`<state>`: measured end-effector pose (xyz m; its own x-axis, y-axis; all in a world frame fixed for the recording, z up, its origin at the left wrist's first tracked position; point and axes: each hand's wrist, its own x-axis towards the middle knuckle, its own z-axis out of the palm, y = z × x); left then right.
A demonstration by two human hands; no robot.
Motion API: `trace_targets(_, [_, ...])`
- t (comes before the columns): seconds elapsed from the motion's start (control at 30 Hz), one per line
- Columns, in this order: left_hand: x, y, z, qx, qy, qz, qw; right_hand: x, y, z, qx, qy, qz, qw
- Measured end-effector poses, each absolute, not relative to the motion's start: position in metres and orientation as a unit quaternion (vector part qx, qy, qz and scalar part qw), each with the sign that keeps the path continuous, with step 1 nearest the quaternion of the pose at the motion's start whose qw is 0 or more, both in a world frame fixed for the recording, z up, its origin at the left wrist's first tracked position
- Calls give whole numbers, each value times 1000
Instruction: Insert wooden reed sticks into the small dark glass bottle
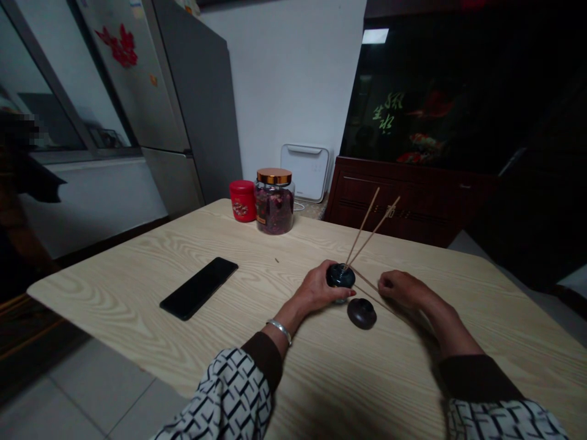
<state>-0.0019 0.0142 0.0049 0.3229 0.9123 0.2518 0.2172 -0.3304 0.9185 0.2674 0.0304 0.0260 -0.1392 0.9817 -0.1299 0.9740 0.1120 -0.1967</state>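
Observation:
My left hand (316,288) is wrapped round a small dark glossy jar (338,278) that stands on the table, thumb on the near side and fingers behind. Two thin wooden sticks (367,232) rise out of its top, leaning to the right. A coil-like detail shows at the jar's mouth. Thin stick-like lines (369,284) run from beside the jar toward my right hand (403,288); one may be a shadow. That hand is closed, its fingertips pinching at a stick by the tabletop. Just in front of the jar lies a dark brown domed lid (362,314) with a knob.
A black phone (199,287) lies on the wooden table (114,275) at left. Toward the back stand a red canister (243,201) and a glass jar of dried flowers (275,205) with a copper-coloured lid. Beyond are a white appliance (305,171), a fridge (169,98) and a fish tank (413,104).

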Motion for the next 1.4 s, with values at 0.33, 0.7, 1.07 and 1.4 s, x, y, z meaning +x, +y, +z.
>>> trace_targets(0.33, [-2,13,6,707,403,419,403,260,23,49,-646,-747,113,112])
trace_targets(0.7, [-3,12,9,706,407,415,404,243,-2,124,-448,-432,233,747])
trace_targets(1.07, [-4,10,12,707,412,411,402,189,-14,123,-396,-512,194,737])
trace_targets(1.4, [-3,13,8,707,410,412,404,176,-6,98,-442,-573,288,627])
